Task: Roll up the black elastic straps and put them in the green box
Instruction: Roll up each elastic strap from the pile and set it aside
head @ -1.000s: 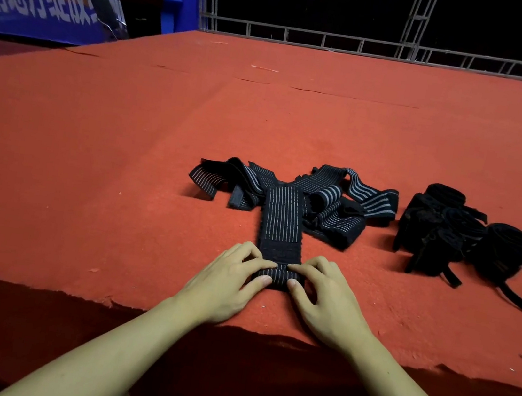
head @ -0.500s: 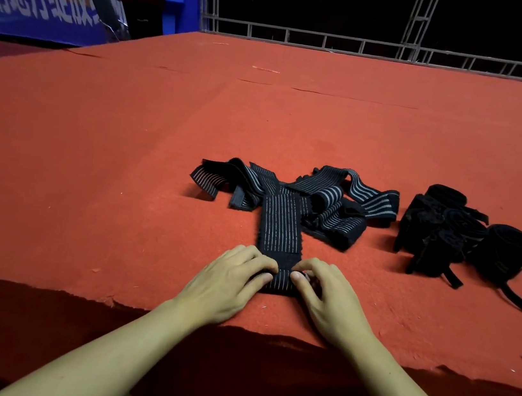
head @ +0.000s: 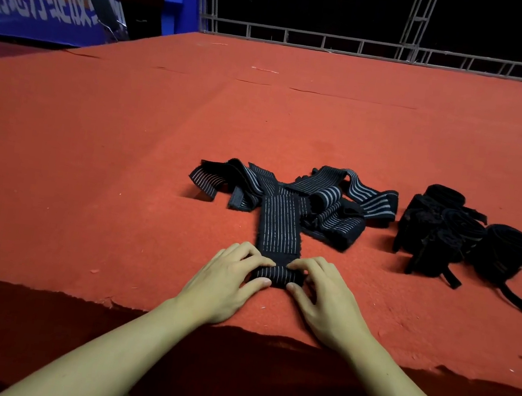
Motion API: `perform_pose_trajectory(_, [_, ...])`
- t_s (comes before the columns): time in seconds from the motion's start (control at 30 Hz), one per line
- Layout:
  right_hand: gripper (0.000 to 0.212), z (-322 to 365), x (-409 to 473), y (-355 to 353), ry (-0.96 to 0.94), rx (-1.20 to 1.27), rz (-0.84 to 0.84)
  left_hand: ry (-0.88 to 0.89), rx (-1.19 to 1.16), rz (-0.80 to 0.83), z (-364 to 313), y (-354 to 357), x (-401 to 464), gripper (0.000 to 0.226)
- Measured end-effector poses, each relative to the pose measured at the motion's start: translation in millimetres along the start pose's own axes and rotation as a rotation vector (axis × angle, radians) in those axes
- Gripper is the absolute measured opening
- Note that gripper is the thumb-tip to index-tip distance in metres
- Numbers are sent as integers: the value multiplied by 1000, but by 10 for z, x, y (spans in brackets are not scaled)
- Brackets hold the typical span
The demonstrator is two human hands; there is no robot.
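Strap (head: 281, 224) first: one black elastic strap with thin pale lines lies flat on the red felt desk (head: 88, 173), low in the centre of the frame. Its long axis runs straight up the picture, from my hands toward the tangle above it, and the pale lines follow that same axis. Its near end is turned over into a small roll (head: 277, 273) that lies crosswise, left to right in the frame, at right angles to the flat length.

My left hand (head: 224, 285) sits just left of the roll, palm down, fingers curled over its top and the thumb tucked against its near side, so it grips the left end. My right hand (head: 327, 299) mirrors it on the right end, fingers bent over the top, thumb underneath at the near edge. Both forearms come up from the bottom corners and meet toward the roll in a V, crossing the frayed near edge of the felt.

Above the flat strap, the far end runs into a loose heap of unrolled straps (head: 326, 200), centre of frame. At the right, well apart from my hands, a cluster of rolled black straps (head: 468, 237) stands on the desk with loose tails trailing toward the lower right.
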State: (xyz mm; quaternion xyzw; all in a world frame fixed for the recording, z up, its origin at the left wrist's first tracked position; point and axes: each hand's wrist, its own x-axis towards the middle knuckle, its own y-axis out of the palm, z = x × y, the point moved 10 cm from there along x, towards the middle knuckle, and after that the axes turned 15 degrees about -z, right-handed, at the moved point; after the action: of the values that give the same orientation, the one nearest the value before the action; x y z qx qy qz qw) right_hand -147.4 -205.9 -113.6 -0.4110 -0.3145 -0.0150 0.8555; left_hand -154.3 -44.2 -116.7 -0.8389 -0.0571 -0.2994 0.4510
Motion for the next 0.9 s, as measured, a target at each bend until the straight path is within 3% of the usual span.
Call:
perform_pose_trajectory(0.2, [21, 20, 1, -12, 6, 27, -13, 30, 13, -11, -74, -52, -7, 42])
perform_pose_trajectory(0.4, [14, -17, -25, 2, 53, 79, 0, 73, -28, -83, -197, -196, -30, 30])
perform_pose_trajectory(0.57, [9, -63, 4, 14, 80, 119, 2, 192, -82, -83, -299, -190, -50, 33])
perform_pose_trajectory(0.77, [40, -84, 14, 0, 84, 85, -18, 178, -52, -95, -245, -168, -62, 35])
perform_pose_trajectory(0.9, [43, 7, -5, -32, 28, 41, -19, 107, -3, -80, -156, -133, -26, 44])
